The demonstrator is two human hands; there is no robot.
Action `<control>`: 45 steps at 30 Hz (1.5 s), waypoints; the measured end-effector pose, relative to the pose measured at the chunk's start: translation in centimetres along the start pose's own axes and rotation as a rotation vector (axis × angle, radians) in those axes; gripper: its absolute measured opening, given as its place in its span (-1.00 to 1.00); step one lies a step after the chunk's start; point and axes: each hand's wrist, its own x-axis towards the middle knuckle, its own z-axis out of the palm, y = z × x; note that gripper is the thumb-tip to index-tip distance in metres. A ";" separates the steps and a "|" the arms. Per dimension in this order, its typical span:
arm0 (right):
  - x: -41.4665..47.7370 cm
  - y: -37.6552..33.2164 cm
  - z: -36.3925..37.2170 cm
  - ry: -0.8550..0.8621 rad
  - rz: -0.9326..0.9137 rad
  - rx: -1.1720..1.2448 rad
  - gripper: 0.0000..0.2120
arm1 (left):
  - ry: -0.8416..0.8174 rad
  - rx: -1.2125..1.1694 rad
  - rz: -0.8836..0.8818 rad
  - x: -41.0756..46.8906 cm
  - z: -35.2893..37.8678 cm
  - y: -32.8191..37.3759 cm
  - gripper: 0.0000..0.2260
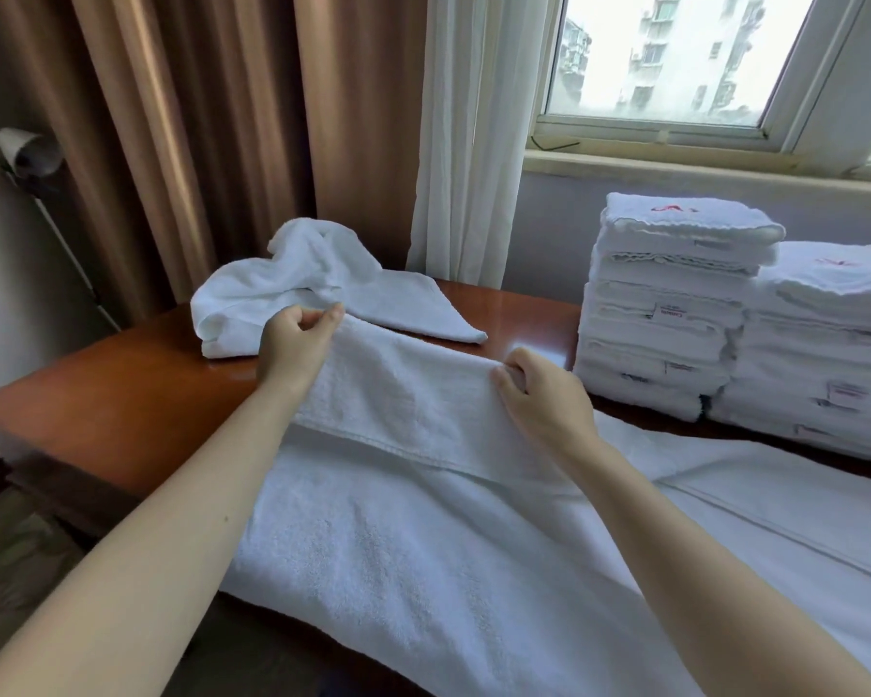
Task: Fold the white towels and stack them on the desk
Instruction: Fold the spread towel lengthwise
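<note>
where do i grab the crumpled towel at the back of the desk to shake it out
Pinch the crumpled towel at its pointed corner, coming from the right. That corner lies flat and alone on the desk; the left end is a bunched heap with no clear edge.

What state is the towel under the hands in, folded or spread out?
Partly folded: one end of the towel is doubled over the spread rest, and the left hand and right hand pinch the far edge.
</note>
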 end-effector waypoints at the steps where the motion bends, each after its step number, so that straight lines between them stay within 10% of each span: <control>1: 0.1 0.1 0.1 -0.035 0.003 -0.019 -0.85 | -0.018 0.008 -0.029 0.0 0.4 -0.2 -0.67; 4: -0.2 0.7 0.4 -0.125 0.034 -0.024 -0.78 | -0.042 0.074 -0.082 -0.6 1.6 -0.8 -0.49; 22: -9.0 8.7 -10.6 -0.023 0.150 0.072 -0.73 | -0.845 0.107 0.449 -16.6 12.7 8.2 -0.84; 34: -12.2 12.8 -14.4 -0.259 0.252 -0.461 -0.58 | -0.848 0.601 0.784 -21.7 15.5 9.0 -0.61; 45: -11.8 13.7 -15.5 0.160 0.191 -0.283 -0.76 | -0.725 0.653 0.768 -21.8 16.2 9.3 -0.45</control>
